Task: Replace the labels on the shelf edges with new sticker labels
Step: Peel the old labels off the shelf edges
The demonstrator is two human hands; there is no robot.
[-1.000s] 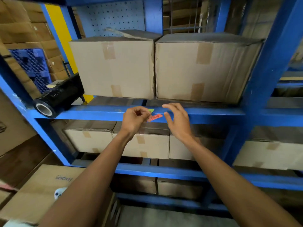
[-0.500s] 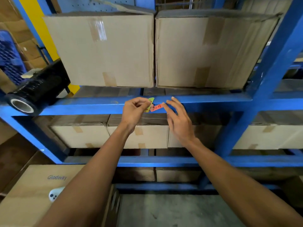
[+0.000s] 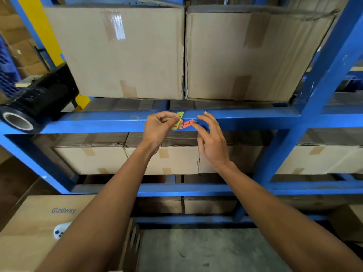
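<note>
At shelf edge [image 3: 98,122], left hand [image 3: 157,128] grip hides green label [image 3: 178,120], red label [image 3: 187,123] print unreadable

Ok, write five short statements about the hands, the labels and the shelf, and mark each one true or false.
1. The left hand holds a green label. True.
2. The orange label lies on the floor. False: it is at the blue shelf edge, at the fingertips of the right hand.
3. Two boxes stand side by side on the shelf above the hands. True.
4. The black roll is at the right end of the shelf. False: it lies at the left end, its open core facing the camera.
5. The right hand is curled in a fist. False: its fingers are spread, with the fingertips at the orange label.
</note>
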